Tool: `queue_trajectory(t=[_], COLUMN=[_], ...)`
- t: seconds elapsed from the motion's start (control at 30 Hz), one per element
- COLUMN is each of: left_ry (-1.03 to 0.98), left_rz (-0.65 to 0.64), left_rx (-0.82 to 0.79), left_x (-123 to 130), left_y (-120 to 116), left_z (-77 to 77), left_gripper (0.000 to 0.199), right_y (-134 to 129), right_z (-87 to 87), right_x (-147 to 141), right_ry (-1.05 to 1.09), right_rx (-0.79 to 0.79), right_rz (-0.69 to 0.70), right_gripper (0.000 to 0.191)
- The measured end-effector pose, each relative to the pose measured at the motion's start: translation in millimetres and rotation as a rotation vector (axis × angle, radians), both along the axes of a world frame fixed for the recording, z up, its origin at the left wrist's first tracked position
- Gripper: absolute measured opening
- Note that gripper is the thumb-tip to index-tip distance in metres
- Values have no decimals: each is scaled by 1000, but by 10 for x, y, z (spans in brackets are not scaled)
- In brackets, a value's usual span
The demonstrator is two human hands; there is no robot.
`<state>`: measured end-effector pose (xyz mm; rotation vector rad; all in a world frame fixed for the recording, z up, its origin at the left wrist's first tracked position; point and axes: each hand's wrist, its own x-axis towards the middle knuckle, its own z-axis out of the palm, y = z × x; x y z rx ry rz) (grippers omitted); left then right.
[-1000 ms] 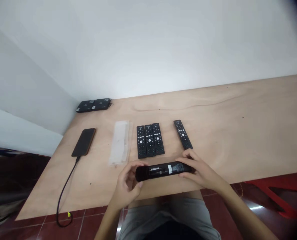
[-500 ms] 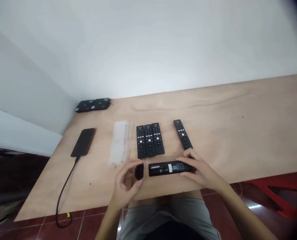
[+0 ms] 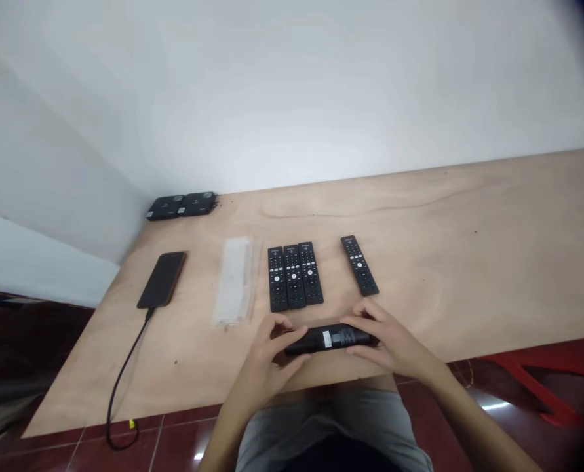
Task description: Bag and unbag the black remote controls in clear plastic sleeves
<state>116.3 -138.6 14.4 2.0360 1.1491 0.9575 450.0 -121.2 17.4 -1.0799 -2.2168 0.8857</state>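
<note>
A black remote control lies back side up between my hands near the table's front edge, its white label showing. My left hand grips its left end, where the battery cover sits over the compartment. My right hand is closed around the right end, fingers above and thumb below. Beyond it, three remotes rest side by side with buttons up. A single remote lies apart to their right, just past my right hand.
Clear plastic sleeves lie left of the remotes. Farther left is a phone with a black cable hanging over the front edge. Two black boxes sit in the back left corner by the wall. A red chair stands at right.
My left hand has brought the battery cover rightward onto the remote's open end, so the battery compartment no longer shows. My right hand still holds the other end.
</note>
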Motion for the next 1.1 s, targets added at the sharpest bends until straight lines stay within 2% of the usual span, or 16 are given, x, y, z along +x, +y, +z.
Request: queue_trajectory(t=[0.23,0.37,0.5,0.63,0.7,0.83,0.9,1.0,1.1], left_ry=[-29,-15,-6,-25,-30,-56,-70,-77,-74], left_rz=[-92,-147,-83,-21,-16,1,18,21,5], left_rx=[51,65,15,-55,-70,-104,-106,-97,-99], left_x=[46,96,108,109,112,108,108,116,125], left_y=[22,60,29,-29,-44,-49,-43,-30,-24], left_z=[-45,-22,9,25,38,70,80,86,85], left_gripper=[51,49,44,35,34,30,23,14,12], right_y=[23,25,-24,-119,-175,-279,-320,-370,-410], right_z=[17,-11,-54,-44,-16,20,8,-29,-40], right_x=[-67,-67,-56,-69,-41,164,292,382,293], right_ry=[-21,-49,-36,-27,-27,-50,-61,-87,-189], right_rx=[43,60,121,141,103,24,3,-8,-48], right_rz=[18,30,-11,-48,-81,-200,-278,-477,-680], right_gripper=[41,41,43,23,24,41,42,36,42])
